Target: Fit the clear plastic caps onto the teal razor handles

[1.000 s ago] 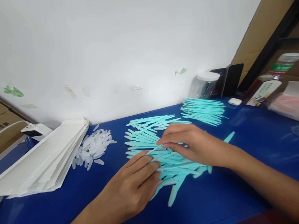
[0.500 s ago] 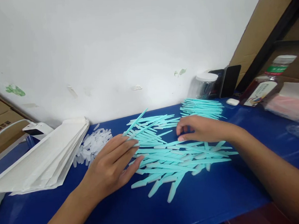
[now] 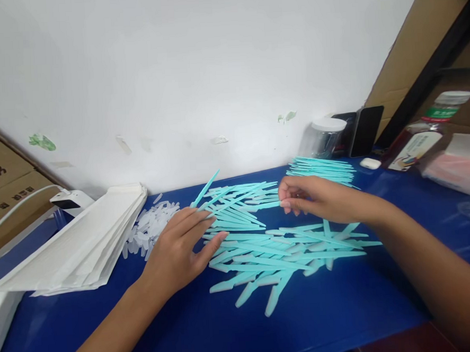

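My right hand (image 3: 310,195) pinches the slim handle of a turquoise eyebrow razor (image 3: 263,206), its pale blade end pointing left. My left hand (image 3: 183,243) is curled over a few more razors (image 3: 206,188), which stick out past its fingertips; its thumb stands apart, and how the fingers grip them is partly hidden. Under and in front of the hands lies a loose, criss-crossed pile of the same razors (image 3: 279,250). Another group of razors (image 3: 237,218) lies just beyond my left fingertips.
Neatly aligned razors (image 3: 322,170) lie at the back right, by a white-lidded jar (image 3: 324,138). Small translucent caps (image 3: 152,226) are heaped left of my left hand, beside white envelopes (image 3: 87,238). A bottle (image 3: 419,138) and an upright phone (image 3: 365,131) stand right on the blue tabletop (image 3: 188,327).
My right hand has closed on a razor and lifted it slightly up from the loose pile toward the left hand. The left hand has shifted a little, still with its razors.
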`<state>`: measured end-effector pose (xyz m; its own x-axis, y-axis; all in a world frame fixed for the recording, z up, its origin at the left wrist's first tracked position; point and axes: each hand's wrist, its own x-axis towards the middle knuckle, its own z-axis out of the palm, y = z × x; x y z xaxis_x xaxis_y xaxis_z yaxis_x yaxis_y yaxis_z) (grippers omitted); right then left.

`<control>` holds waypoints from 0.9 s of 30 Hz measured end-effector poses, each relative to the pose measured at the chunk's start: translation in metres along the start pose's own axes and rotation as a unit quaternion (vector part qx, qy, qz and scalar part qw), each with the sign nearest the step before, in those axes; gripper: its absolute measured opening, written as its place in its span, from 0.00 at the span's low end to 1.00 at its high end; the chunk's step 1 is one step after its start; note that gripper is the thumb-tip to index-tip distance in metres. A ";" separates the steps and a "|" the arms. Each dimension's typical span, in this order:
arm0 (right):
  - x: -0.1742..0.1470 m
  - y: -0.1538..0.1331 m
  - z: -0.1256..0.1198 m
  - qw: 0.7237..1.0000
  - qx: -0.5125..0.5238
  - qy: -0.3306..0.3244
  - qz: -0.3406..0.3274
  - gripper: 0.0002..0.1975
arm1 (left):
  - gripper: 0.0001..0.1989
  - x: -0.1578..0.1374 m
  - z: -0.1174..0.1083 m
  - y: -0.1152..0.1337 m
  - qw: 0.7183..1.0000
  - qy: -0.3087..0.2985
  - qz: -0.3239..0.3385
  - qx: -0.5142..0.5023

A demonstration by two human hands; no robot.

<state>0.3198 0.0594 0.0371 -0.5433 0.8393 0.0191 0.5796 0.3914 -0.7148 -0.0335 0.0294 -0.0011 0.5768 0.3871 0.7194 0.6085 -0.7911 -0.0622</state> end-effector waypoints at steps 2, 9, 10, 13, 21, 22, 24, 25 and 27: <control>-0.001 -0.007 0.002 0.999 0.031 0.017 -0.028 0.11 | 0.08 0.001 0.000 0.000 1.000 0.008 -0.020 -0.011; 0.004 -0.023 0.028 0.987 0.122 0.089 -0.053 0.11 | 0.10 -0.002 0.002 0.004 0.999 0.000 -0.033 -0.030; 0.005 -0.025 0.031 0.984 0.129 0.104 -0.059 0.10 | 0.11 -0.002 0.003 0.004 0.999 -0.002 -0.033 -0.034; 0.006 -0.028 0.040 0.977 0.143 0.137 -0.083 0.08 | 0.11 -0.003 0.006 0.005 0.998 -0.010 -0.030 -0.050; 0.008 -0.025 0.051 0.973 0.125 0.121 -0.150 0.07 | 0.08 0.000 0.006 0.009 0.998 -0.015 0.002 -0.060; 0.008 -0.024 0.051 0.974 0.117 0.123 -0.153 0.07 | 0.07 0.000 0.006 0.009 0.998 -0.017 0.007 -0.058; 0.008 -0.024 0.053 0.973 0.075 0.137 -0.169 0.05 | 0.07 0.000 0.005 0.009 0.999 -0.017 0.018 -0.047; 0.008 -0.024 0.053 0.971 0.044 0.150 -0.182 0.04 | 0.07 0.001 0.005 0.009 0.999 -0.017 0.024 -0.039; 0.007 -0.025 0.053 0.960 -0.026 0.180 -0.212 0.08 | 0.08 0.002 0.004 0.010 0.999 -0.016 0.035 -0.023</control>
<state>0.2693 0.0356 0.0183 -0.4977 0.6726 0.5476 0.3870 0.7372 -0.5538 -0.0247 0.0243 -0.0032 0.6355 0.3443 0.6911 0.5398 -0.8381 -0.0789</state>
